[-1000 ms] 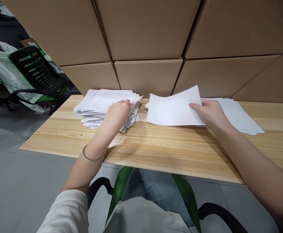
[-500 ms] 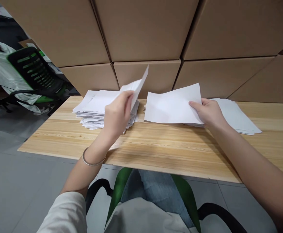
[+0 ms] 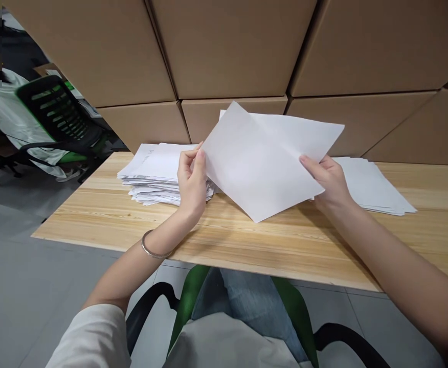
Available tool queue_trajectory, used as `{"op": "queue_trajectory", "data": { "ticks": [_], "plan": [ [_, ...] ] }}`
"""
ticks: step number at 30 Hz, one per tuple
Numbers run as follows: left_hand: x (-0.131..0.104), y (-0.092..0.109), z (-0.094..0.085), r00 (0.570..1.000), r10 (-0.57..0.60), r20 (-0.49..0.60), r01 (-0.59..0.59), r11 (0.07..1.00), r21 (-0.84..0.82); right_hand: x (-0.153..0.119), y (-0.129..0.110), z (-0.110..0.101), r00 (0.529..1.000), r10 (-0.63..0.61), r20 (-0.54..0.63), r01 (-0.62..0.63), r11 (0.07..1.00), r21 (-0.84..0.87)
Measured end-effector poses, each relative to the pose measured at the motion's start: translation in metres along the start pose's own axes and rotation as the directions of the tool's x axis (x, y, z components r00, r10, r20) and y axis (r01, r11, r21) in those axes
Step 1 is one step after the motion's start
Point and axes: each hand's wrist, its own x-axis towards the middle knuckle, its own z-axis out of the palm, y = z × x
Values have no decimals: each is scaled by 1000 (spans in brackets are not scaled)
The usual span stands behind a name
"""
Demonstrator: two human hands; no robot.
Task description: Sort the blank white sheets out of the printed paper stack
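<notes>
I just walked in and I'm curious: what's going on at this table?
The person's left hand holds a white sheet above the wooden table, partly covering the paper gripped in the right hand. A thick paper stack lies on the left, a thinner paper pile on the right.

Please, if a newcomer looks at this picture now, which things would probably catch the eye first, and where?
Probably first the large, plain white paper sheet, tilted at the centre, pinched near its left corner by the bare left hand and overlapping another white paper sheet held in the bare right hand. Next, the thick, uneven white paper stack at left on the pale wooden table, with a thinner white paper pile at right.
</notes>
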Motion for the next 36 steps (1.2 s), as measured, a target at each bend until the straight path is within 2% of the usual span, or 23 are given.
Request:
{"op": "queue_trajectory", "data": {
  "ticks": [5, 9, 11, 13, 15, 18, 20, 24, 26, 29, 33, 35, 36],
  "plan": [
    [4, -2, 0, 993, -113, 38, 115, 992, -58, -16, -3, 15, 997, 8, 78, -10, 1000, 24],
    [4, -3, 1, 985, -165, 55, 171, 979, -113, -21, -9, 9, 984, 104, 146, -100, 994, -32],
    [4, -4, 2, 984, -174, 28, 176, 975, -138, -22, -12, 3, 983, 96, 157, -79, 991, -106],
    [4, -6, 3, 985, -172, 5, 170, 969, -177, -24, -13, 0, 982, 18, 186, 14, 986, -169],
    [3, -10, 4, 991, -137, -2, 132, 960, -246, -25, -14, 0, 973, -86, 214, 134, 966, -223],
    [3, -15, 5, 998, -28, 52, 44, 940, -338, -23, -15, 0, 970, -224, 99, 245, 898, -365],
    [2, -15, 5, 988, 60, 144, -8, 942, -335, -15, -16, -6, 959, -282, 40, 271, 862, -428],
    [1, -12, 3, 938, 155, 309, -56, 950, -307, 8, -19, -31, 926, -358, 117, 375, 851, -368],
    [0, -10, 3, 929, 171, 329, -65, 948, -312, 17, -20, -42, 921, -349, 172, 387, 865, -318],
    [-2, -10, 5, 927, 162, 338, -58, 954, -295, 21, -22, -48, 932, -272, 238, 334, 899, -282],
    [-8, -13, 10, 936, 122, 330, -25, 959, -283, 18, -17, -41, 955, -105, 277, 172, 957, -232],
    [-11, -13, 12, 945, 123, 304, -35, 959, -281, 15, -13, -35, 967, -22, 252, 88, 963, -254],
    [-12, -13, 12, 951, 125, 283, -44, 960, -278, 13, -11, -32, 974, -22, 226, 83, 960, -266]
  ]
}}
